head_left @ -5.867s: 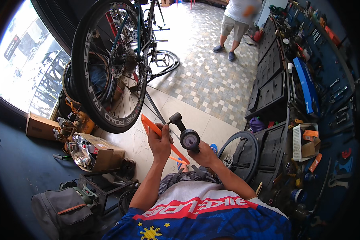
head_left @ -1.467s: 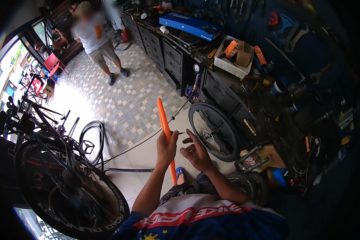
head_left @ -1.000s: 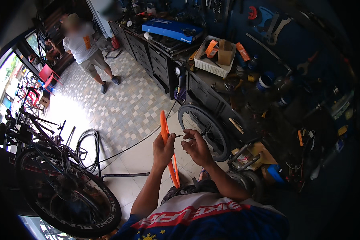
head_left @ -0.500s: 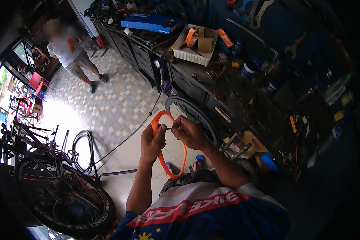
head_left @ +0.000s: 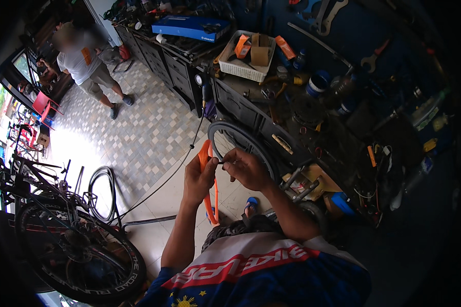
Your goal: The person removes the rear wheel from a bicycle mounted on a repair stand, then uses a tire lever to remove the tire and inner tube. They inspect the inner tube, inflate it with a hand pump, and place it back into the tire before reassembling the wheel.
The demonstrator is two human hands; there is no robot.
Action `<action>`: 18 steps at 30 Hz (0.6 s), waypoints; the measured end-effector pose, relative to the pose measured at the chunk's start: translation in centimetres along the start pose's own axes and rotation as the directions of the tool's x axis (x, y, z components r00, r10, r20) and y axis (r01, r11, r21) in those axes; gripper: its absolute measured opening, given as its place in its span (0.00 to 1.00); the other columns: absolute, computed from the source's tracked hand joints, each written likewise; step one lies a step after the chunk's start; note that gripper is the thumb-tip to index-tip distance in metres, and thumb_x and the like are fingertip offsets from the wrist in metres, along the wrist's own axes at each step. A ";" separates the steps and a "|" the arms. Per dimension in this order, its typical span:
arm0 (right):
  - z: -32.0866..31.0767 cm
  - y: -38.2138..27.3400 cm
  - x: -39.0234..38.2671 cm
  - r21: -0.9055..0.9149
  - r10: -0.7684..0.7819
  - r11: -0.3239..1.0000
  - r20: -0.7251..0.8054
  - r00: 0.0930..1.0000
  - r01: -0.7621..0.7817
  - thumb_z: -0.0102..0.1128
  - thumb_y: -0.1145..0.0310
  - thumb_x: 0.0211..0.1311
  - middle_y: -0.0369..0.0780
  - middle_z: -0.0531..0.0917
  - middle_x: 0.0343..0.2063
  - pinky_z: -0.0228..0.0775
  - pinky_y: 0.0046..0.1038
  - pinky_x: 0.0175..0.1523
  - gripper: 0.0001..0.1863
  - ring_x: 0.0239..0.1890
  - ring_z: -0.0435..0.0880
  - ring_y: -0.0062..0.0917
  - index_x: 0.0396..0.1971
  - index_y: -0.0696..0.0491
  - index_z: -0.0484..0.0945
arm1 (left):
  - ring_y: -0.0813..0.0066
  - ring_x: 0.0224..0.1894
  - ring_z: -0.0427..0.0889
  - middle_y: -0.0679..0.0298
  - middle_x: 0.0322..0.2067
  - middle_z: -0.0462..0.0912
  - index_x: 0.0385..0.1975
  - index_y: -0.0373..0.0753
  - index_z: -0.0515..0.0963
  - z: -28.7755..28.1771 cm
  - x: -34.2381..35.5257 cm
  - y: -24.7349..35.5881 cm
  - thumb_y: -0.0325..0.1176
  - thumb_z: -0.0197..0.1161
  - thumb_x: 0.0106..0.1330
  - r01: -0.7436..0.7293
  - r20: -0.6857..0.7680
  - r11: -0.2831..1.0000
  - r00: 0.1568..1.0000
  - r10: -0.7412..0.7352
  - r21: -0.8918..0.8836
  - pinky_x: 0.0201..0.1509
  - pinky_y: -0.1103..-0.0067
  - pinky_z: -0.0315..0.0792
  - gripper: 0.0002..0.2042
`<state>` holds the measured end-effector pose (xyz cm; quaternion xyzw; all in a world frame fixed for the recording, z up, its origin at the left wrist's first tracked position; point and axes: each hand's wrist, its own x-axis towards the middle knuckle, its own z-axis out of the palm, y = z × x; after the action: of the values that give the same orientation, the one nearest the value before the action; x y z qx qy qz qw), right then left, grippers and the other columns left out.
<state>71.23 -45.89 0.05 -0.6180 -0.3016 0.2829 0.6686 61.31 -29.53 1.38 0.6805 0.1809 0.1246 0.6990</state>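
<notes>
An orange bicycle inner tube (head_left: 205, 152) hangs in a narrow loop in front of me, its lower end near my feet in the view. My left hand (head_left: 196, 180) is closed around the tube at its short black valve stem (head_left: 219, 162). From the other side, the thumb and fingers of my right hand (head_left: 244, 168) pinch at the stem's tip. Whether a small cap sits between those fingertips is too small to tell. Just beyond my right hand, a bicycle wheel (head_left: 259, 144) with a black tyre leans against the dark cabinets.
A cluttered workbench (head_left: 292, 110) runs along the right, bearing a white basket (head_left: 242, 70) with boxes and a blue box (head_left: 190, 28). Bicycles (head_left: 71, 240) stand at the left beside a coiled black hose (head_left: 103, 194). A person (head_left: 87, 69) stands farther off on the tiled floor.
The orange loop has turned and now looks narrower, more edge-on. My hands have come slightly closer together at the valve stem, and the right fingers cover more of its tip.
</notes>
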 end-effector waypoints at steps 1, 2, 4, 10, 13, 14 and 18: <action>0.3 0.0 -0.2 0.008 -0.029 1.000 -0.016 0.999 0.030 0.57 0.63 0.77 0.35 0.82 0.25 0.74 0.23 0.32 0.13 0.25 0.80 0.15 0.36 0.59 0.77 | 0.87 0.23 0.68 0.73 0.21 0.73 0.41 0.30 0.78 -0.2 -0.1 -0.1 0.40 0.63 0.75 -0.019 0.005 1.000 1.000 0.019 0.015 0.26 0.82 0.64 0.15; 0.4 0.0 -0.2 0.015 -0.063 0.998 -0.011 0.998 0.064 0.56 0.63 0.76 0.35 0.82 0.26 0.75 0.23 0.32 0.13 0.25 0.81 0.15 0.37 0.59 0.78 | 0.86 0.23 0.69 0.72 0.21 0.73 0.41 0.30 0.78 -0.4 -0.2 -0.2 0.41 0.63 0.75 -0.009 0.008 0.999 1.000 0.009 0.035 0.27 0.82 0.65 0.16; 0.6 0.2 -0.4 -0.032 0.024 0.999 -0.002 1.000 -0.024 0.58 0.63 0.75 0.36 0.83 0.28 0.75 0.22 0.33 0.12 0.28 0.82 0.15 0.39 0.59 0.78 | 0.86 0.24 0.69 0.72 0.21 0.73 0.40 0.30 0.78 -0.7 -0.4 -0.5 0.42 0.63 0.75 -0.001 0.018 0.997 1.000 0.000 0.073 0.28 0.81 0.65 0.17; 1.6 1.8 -1.9 -0.070 -0.018 0.997 -0.035 0.999 0.015 0.64 0.68 0.70 0.37 0.84 0.31 0.76 0.24 0.35 0.09 0.34 0.85 0.18 0.41 0.58 0.77 | 0.84 0.27 0.69 0.71 0.22 0.74 0.39 0.31 0.79 -1.6 -2.1 -2.1 0.46 0.64 0.74 0.129 0.000 0.985 0.991 -0.130 0.117 0.31 0.80 0.66 0.19; 2.1 2.4 -2.8 -0.139 -0.021 0.990 -0.074 0.997 0.010 0.66 0.70 0.68 0.37 0.84 0.30 0.77 0.26 0.35 0.09 0.34 0.86 0.21 0.40 0.57 0.77 | 0.84 0.28 0.70 0.72 0.23 0.74 0.39 0.31 0.79 -1.8 -2.7 -2.8 0.46 0.65 0.73 0.124 0.008 0.988 0.992 -0.125 0.090 0.32 0.80 0.67 0.19; 2.2 2.5 -3.0 -0.179 0.005 0.984 -0.085 0.996 -0.020 0.67 0.70 0.67 0.38 0.84 0.30 0.77 0.27 0.35 0.09 0.34 0.86 0.22 0.40 0.57 0.78 | 0.84 0.28 0.70 0.72 0.23 0.74 0.39 0.31 0.79 -1.9 -2.9 -3.0 0.45 0.65 0.73 0.110 0.020 0.991 0.994 -0.112 0.077 0.32 0.80 0.67 0.18; 2.7 2.5 -3.8 -0.325 -0.075 0.944 -0.053 0.996 0.054 0.66 0.71 0.66 0.38 0.85 0.30 0.77 0.26 0.35 0.08 0.32 0.86 0.21 0.39 0.57 0.79 | 0.84 0.28 0.70 0.72 0.24 0.75 0.39 0.32 0.80 -2.2 -3.3 -3.7 0.44 0.65 0.73 0.128 0.037 0.990 0.991 -0.130 0.064 0.33 0.80 0.67 0.17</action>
<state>66.71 -46.75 -2.47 -0.7178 -0.3420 0.1873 0.5768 57.15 -29.04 -2.05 0.6909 0.2139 0.0597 0.6880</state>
